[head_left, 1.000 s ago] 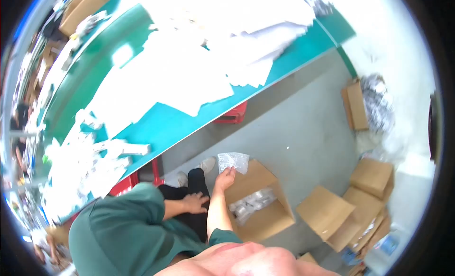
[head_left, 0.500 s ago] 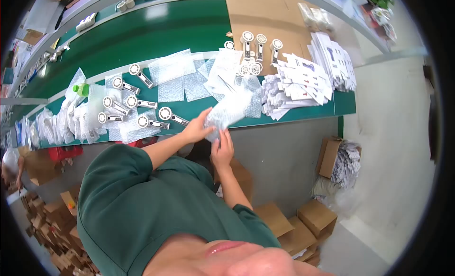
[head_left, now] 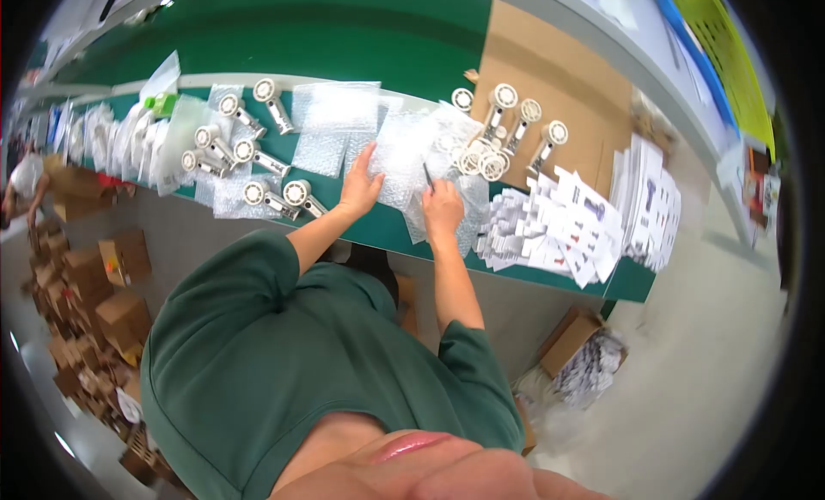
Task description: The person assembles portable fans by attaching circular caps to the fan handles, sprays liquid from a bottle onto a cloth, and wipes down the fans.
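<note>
Bubble-wrap pouch (head_left: pixel 399 152): flat on the green workbench (head_left: pixel 632 281), between and beneath a worker's two hands, overlapping similar wrap.
Pouch feel: likely very light, soft and a little slippery, hard to harm but quick to crease or slide; an edge or near corner offers the best pinch (thumb above, fingers below).
Pouch bearing: its long axis runs roughly from the worker's side toward the back of the bench; which end opens cannot be told.
Left hand (head_left: pixel 361 191): palm down, fingers extended over the wrap, gripping nothing visible.
Right hand (head_left: pixel 443 210): fingers closed around a slim dark tool (head_left: pixel 428 175) (perhaps a pen, its type is unclear), tip angled away from the worker.
Leaflets (head_left: pixel 571 221): printed sheets fanned in a loose pile, to the right of the right hand.
Round-headed devices (head_left: pixel 267 91): white, with handles, scattered to the left of the left hand, several on wrap.
White rings (head_left: pixel 493 164): heaped ahead of the right hand, beside more devices on a brown cardboard sheet (head_left: pixel 567 57).
Green-capped item (head_left: pixel 161 105): among pale bags farther left.
Yellow-green basket (head_left: pixel 726 57): beyond the bench, at upper right.
Another person (head_left: pixel 27 178): at the far left edge, partly visible.
</note>
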Tool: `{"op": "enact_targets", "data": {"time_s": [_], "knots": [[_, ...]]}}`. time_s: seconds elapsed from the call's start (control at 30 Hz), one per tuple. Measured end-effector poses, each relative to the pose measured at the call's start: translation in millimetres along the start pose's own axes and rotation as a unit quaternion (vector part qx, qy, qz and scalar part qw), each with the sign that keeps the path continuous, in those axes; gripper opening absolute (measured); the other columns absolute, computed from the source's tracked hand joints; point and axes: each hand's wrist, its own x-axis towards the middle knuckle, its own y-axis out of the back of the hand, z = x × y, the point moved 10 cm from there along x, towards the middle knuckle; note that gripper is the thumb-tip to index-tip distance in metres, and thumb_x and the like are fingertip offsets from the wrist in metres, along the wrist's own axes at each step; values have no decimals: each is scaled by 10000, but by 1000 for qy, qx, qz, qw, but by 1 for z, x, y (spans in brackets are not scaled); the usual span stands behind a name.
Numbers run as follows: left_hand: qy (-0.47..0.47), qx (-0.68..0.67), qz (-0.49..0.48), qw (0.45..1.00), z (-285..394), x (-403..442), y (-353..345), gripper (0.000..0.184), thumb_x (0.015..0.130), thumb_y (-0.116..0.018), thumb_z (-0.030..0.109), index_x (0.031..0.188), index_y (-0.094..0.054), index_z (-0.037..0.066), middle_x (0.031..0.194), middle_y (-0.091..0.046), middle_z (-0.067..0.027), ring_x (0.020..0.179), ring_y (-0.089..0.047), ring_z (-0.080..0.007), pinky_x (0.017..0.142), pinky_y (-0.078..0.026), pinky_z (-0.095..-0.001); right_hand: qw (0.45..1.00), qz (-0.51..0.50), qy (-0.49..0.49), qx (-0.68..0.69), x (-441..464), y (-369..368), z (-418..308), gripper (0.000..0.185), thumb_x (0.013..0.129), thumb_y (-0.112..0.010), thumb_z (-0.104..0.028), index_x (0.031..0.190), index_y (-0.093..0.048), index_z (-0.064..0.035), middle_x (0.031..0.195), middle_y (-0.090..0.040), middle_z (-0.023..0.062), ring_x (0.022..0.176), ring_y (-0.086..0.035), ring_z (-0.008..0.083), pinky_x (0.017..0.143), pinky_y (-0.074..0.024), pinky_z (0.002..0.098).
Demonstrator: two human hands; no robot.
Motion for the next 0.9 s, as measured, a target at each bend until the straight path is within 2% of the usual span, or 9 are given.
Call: {"op": "enact_targets", "data": {"time_s": [0.03,0.2,0.3,0.4,0.47,0.6,0.73,0.83,0.9], "knots": [[18,-21,12,1000,-1,-2,4,606,842,-644,65,1409,-435,107,1298,-527,-234,1208,-512,-424,1027,-426,-444,999,3,-23,45,-1,8,2,186,806,-692,-172,951,-640,-69,881,-622,123,840,-635,324,721,-500,435],[27,-6,-12,1000,-17,3,-8,417,812,-644,70,1222,-573,97,1212,-543,-195,1168,-525,-402,998,-441,-447,980,47,-87,175,-21,60,-3,214,831,-674,-151,992,-657,-12,845,-648,135,781,-628,299,713,-486,399],[4,6,-55,998,-14,5,-29,431,835,-668,137,1252,-561,113,1381,-443,-228,1259,-473,-418,1056,-410,-444,975,21,-137,171,-26,69,-21,198,840,-673,-148,983,-658,-13,843,-639,127,783,-616,309,704,-482,410],[-21,47,-56,997,0,0,-27,434,852,-680,185,1262,-556,117,1491,-321,-261,1320,-422,-440,1099,-381,-443,995,36,11,97,-10,45,-46,215,864,-664,-164,1032,-648,-31,887,-636,95,808,-631,303,704,-496,415],[-16,49,-37,998,0,-4,-10,441,859,-686,210,1269,-553,117,1539,-235,-283,1346,-393,-458,1115,-369,-449,998,16,31,48,-1,24,-51,274,877,-660,-184,1100,-632,-27,937,-622,133,868,-632,330,720,-501,436],[-15,-12,7,1000,-2,-25,80,381,873,-651,189,1236,-566,109,1404,-470,-165,1221,-534,-361,1009,-462,-421,990,23,116,81,-5,20,-89,292,894,-639,-177,1126,-624,0,964,-601,189,895,-611,371,733,-497,456],[87,-64,134,985,-56,-86,189,252,900,-609,134,1141,-646,70,1029,-661,-112,916,-667,-264,815,-528,-360,960,-63,247,113,-39,11,-152,202,885,-644,-150,1015,-634,5,900,-599,172,819,-578,359,715,-474,447],[241,-68,282,926,-152,-148,261,225,932,-606,151,1122,-648,38,981,-707,-109,849,-670,-187,783,-524,-326,917,-79,356,161,-74,2,-204,189,885,-668,-165,788,-609,-15,851,-610,145,798,-589,335,690,-471,423],[267,-65,426,862,-205,-194,308,219,918,-610,152,1110,-651,56,956,-709,-136,854,-689,-244,771,-533,-362,897,-153,376,174,-92,-17,-232,233,886,-678,-195,740,-607,-27,784,-606,131,732,-597,327,645,-469,416]]}}
